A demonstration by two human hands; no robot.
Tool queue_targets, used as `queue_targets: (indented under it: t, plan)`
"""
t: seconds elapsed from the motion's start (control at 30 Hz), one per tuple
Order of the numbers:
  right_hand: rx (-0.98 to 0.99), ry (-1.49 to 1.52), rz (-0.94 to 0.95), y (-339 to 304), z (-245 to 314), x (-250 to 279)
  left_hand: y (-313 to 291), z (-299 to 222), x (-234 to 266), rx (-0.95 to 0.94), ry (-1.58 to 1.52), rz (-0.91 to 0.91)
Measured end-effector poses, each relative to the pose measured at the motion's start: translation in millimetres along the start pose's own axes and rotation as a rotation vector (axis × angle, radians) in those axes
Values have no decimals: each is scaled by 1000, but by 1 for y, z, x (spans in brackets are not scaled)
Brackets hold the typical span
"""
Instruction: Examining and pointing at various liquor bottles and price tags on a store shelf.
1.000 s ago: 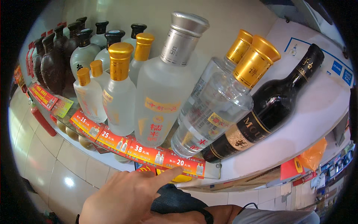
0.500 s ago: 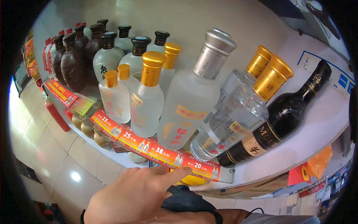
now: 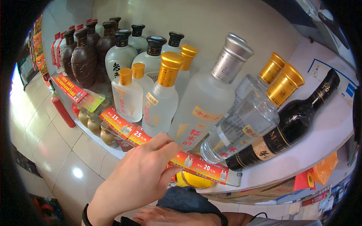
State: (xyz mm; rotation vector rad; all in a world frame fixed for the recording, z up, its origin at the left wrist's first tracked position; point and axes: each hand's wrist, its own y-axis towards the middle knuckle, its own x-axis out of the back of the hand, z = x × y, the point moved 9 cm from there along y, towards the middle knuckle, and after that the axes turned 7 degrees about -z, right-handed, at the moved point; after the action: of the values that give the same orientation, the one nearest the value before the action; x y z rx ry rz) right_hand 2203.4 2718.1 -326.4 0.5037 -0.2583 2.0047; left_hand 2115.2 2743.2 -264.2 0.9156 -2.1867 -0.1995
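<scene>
Behind the left hand (image 3: 145,165) runs the strip (image 3: 201,167), its middle hidden by the bent fingers and stretches of it showing on either side. Glossy red-orange, with white print and small bottle pictures, it follows the front edge of the shelf (image 3: 236,180). Thumb and fingers are drawn in narrow; I cannot tell whether they touch or pinch the strip. Low down, near the left wrist, is the right hand (image 3: 179,216), its grip unclear. Just beyond the strip stands the silver-capped frosted bottle (image 3: 200,113); farther right is the black bottle (image 3: 288,128).
</scene>
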Motion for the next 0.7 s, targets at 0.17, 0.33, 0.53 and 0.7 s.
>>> queue_targets:
  t: [0.17,0.33,0.53,0.7]
  plan:
    - [-34,48,8,2,-7,-2,2,4,0,28,58,-10]
    - [5,49,-31,1,7,-11,-3,-7,8,30,80,-25]
    - [37,-34,18,0,-5,-15,7,-13,14,-33,5,-116]
    - [59,-34,18,0,-10,-21,11,-28,33,-53,-110,-306]
